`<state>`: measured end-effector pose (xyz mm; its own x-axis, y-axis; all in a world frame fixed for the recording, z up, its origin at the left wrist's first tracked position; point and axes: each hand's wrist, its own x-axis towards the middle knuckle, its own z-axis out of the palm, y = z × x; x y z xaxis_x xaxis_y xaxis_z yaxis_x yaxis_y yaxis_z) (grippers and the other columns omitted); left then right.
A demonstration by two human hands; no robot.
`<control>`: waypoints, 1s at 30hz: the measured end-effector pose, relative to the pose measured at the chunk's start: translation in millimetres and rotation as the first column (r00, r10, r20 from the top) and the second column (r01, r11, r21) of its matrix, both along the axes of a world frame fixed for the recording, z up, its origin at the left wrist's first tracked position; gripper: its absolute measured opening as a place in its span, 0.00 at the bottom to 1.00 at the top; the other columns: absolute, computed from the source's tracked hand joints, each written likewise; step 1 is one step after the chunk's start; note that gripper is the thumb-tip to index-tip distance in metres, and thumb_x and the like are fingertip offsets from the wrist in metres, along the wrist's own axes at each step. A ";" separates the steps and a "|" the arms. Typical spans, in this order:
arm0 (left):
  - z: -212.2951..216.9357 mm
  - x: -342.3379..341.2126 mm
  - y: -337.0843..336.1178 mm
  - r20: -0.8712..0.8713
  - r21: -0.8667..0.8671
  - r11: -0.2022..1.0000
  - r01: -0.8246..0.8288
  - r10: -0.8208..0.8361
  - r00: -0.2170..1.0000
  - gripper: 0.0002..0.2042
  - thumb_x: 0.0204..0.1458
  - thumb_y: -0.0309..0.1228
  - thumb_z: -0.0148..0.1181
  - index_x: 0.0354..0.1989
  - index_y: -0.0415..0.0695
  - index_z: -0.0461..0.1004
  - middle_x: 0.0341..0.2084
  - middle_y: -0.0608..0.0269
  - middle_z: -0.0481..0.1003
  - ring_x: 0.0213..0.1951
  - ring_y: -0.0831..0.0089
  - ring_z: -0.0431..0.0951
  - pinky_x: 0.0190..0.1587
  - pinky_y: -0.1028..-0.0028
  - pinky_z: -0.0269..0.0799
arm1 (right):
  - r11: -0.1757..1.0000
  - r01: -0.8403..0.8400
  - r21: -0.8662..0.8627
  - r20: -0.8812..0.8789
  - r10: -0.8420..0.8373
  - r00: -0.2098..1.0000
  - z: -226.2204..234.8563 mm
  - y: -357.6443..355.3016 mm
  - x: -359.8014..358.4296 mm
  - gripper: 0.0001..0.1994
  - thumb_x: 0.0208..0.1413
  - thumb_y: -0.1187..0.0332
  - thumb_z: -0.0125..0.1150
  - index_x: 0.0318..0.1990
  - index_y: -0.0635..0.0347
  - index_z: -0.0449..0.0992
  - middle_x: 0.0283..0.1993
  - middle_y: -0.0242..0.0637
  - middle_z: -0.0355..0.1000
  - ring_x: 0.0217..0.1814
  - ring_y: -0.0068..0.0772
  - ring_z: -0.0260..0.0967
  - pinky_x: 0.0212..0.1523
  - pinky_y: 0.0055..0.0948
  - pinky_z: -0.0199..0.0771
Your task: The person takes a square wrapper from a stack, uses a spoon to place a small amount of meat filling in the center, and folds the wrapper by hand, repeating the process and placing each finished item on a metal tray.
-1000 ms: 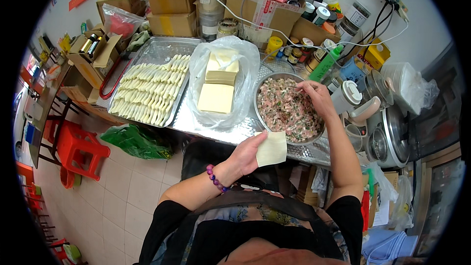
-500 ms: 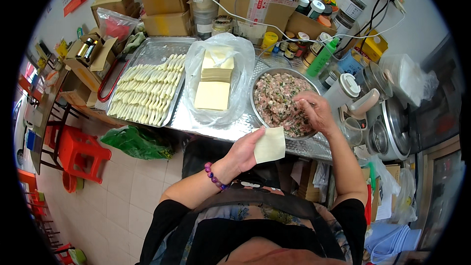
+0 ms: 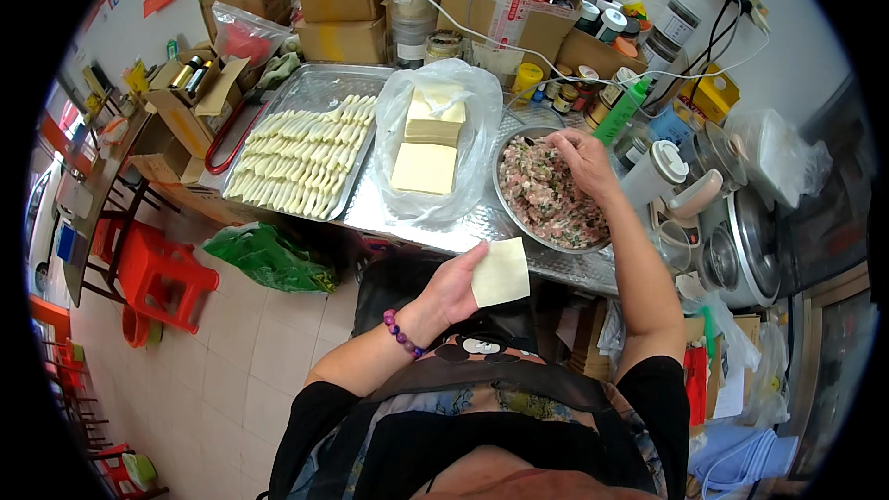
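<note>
Your right hand (image 3: 579,156) has travelled from the near side of the metal bowl (image 3: 519,215) toward its far rim since a moment ago, and your left hand (image 3: 454,282) has hardly shifted, with the wrapper tipped a little more toward you. That left hand sits near your body, below the table (image 3: 389,213) edge, palm up, with the fingers (image 3: 474,257) loosely cupped under a pale square dumpling wrapper (image 3: 502,271) that lies flat across them, one corner pointing up toward the bowl. Your right hand is well apart from it, farther away and to the right, its fingers curled down into the pink-and-green minced filling (image 3: 546,199); whether they have pinched up any filling or only touch it cannot be told from this view. So the wrapper lies near and left of the filling hand, with the bowl's near rim between the two, and the right hand is the one close to the meat while the left alone carries the sheet. To the left of the bowl, an open clear plastic bag (image 3: 435,148) holds stacks of more square wrappers, and farther left a metal tray (image 3: 319,93) carries rows of folded dumplings (image 3: 301,156). A green squeeze bottle (image 3: 622,111) stands just beyond the bowl, among jars and cardboard boxes along the far wall, and a red plastic stool (image 3: 157,278) stands on the tiled floor at near left.
</note>
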<state>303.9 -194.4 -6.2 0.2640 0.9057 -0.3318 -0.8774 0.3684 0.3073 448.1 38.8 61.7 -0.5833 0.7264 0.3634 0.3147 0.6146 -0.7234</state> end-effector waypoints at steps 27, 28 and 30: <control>-3.3 -1.4 14.2 0.028 -0.032 0.985 -0.172 0.173 0.984 0.21 0.64 0.37 0.33 0.59 0.35 0.57 0.55 0.51 0.64 0.56 0.57 0.66 0.59 0.58 0.61 | 0.985 0.002 0.171 0.022 -0.006 1.000 -7.9 -140.2 75.0 0.05 0.53 0.77 0.54 0.34 0.64 0.76 0.36 0.40 0.74 0.42 0.41 0.70 0.47 0.34 0.67; -2.7 0.2 15.6 0.033 -0.044 0.980 -0.196 0.198 0.980 0.21 0.64 0.38 0.32 0.59 0.35 0.57 0.55 0.51 0.64 0.56 0.57 0.66 0.60 0.58 0.61 | 0.985 0.010 0.173 0.019 -0.013 1.000 -6.6 -140.5 74.9 0.05 0.53 0.77 0.54 0.34 0.64 0.76 0.36 0.40 0.74 0.42 0.41 0.70 0.48 0.34 0.67; -1.8 4.2 17.3 0.042 -0.069 0.968 -0.243 0.246 0.968 0.21 0.64 0.38 0.31 0.59 0.36 0.57 0.55 0.51 0.64 0.56 0.57 0.66 0.60 0.58 0.61 | 0.975 0.021 0.219 0.008 -0.023 1.000 -5.6 -142.0 74.0 0.05 0.53 0.76 0.54 0.35 0.64 0.75 0.36 0.41 0.74 0.42 0.42 0.70 0.48 0.34 0.67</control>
<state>308.1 -177.1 -8.0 0.0548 0.9224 -0.3823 -0.9569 0.1578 0.2437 522.1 -103.2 56.0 -0.5723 0.6425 0.5096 0.3365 0.7507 -0.5685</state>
